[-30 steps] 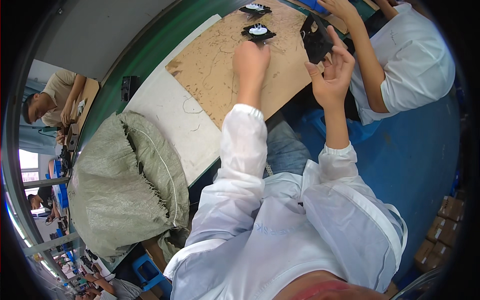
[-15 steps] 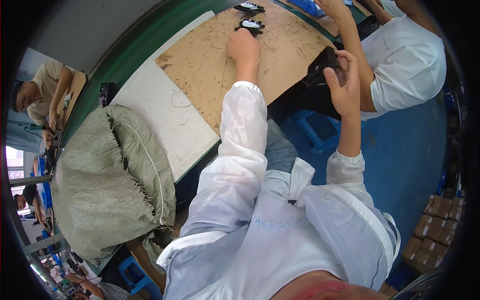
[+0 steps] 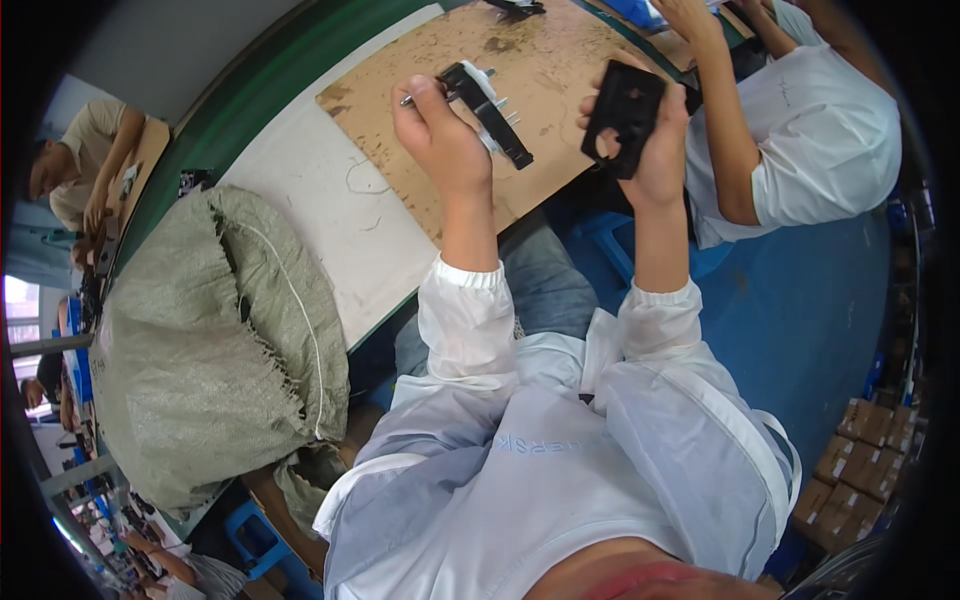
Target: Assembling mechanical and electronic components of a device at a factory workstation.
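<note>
- The left hand [image 3: 440, 135] is pinching one end of a black-and-white part [image 3: 487, 112], thumb and fingers closing round it; its metal pins are pointing rightward, clear of the palm, perhaps so that nothing is pressing on them.
- The right hand [image 3: 662, 150] is cradling a black housing [image 3: 630, 112], fingers curling behind and round its edges; its broad face with the opening is showing toward the head, probably leaving that opening in sight.
- A bulky woven sack [image 3: 190, 350] is taking up the space left of the forearms.
- A brown board [image 3: 385, 100] is covering the tabletop beneath the held part, a white sheet [image 3: 335, 240] lying beside it.
- Another black part [image 3: 518, 8] is resting at the board's far end.
- A co-worker's arm [image 3: 735, 140] is crowding the right side, just beyond the housing.
</note>
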`<move>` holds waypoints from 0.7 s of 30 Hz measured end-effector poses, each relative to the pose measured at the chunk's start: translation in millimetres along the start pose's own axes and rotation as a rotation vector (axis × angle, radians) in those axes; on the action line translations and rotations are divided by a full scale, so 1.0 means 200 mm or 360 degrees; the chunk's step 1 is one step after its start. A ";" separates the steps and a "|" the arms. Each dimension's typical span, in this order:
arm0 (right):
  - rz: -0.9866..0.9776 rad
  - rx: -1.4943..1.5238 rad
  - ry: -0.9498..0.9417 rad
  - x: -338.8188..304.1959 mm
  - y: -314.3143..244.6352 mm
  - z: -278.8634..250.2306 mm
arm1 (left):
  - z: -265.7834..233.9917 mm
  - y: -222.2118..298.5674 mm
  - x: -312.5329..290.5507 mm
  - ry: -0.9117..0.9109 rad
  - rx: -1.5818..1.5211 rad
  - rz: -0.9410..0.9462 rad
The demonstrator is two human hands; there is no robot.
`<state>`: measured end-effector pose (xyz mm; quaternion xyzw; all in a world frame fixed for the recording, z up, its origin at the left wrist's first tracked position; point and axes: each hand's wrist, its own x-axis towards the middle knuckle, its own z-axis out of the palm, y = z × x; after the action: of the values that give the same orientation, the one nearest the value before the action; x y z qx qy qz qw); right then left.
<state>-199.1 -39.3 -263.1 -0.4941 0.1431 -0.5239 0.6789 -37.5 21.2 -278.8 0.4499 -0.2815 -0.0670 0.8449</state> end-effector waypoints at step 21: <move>0.0123 -0.0358 -0.0341 0.03 0.19 0.42 | -0.19 0.07 0.04 -0.0080 -0.0301 -0.0313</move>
<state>-115.3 -2.0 -251.8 -0.6142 0.1465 -0.4224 0.6502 -11.9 54.2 -281.1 0.3920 -0.2495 -0.1869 0.8655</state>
